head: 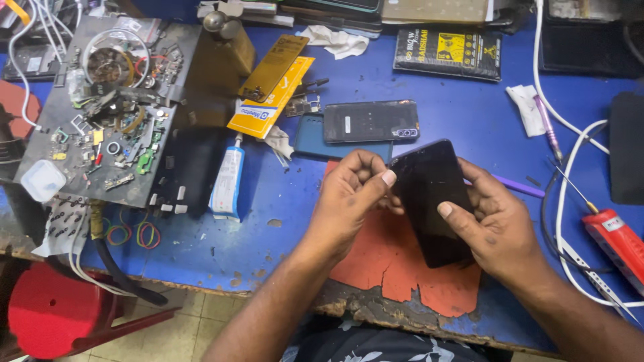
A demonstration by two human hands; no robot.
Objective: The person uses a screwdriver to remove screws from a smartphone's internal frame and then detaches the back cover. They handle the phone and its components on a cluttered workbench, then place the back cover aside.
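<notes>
Head view: a black phone (433, 201) is held between two bare hands above a blue tabletop (456, 107), just over a torn orange mat (389, 261).
Landmark: the black phone; every place below is given from it.
Left hand (349, 201): set against the phone's left edge, thumb and fingers curled together at the upper left corner; the grip appears pressed onto that edge, pinching it.
Right hand (500, 231): cupped under and along the phone's right side, the thumb laid flat on the dark face; the grip is closed around the phone.
Weight: judged light, easily carried by fingertips alone.
Stiffness: judged a rigid, thin slab; bending is not to be expected, cracking is.
Surface: glossy and smooth, so it is judged slippery on the face; the narrow edges offer the surer purchase.
Fragility: the glassy face is judged breakable, so pressure is best kept to the rim and corners.
Where to hold: by the long edges, opposite one another, with the face left largely untouched.
Above the phone: a second dark phone (371, 121) lying flat on a dark blue case (308, 141), apart from both hands.
Left of the phone: a white glue tube (228, 177) and, further off, a grey tray of small parts (111, 107).
Right of the phone: a purple stick (516, 186), white cables (563, 201) and a red-handled screwdriver (614, 238), all lying well apart.
</notes>
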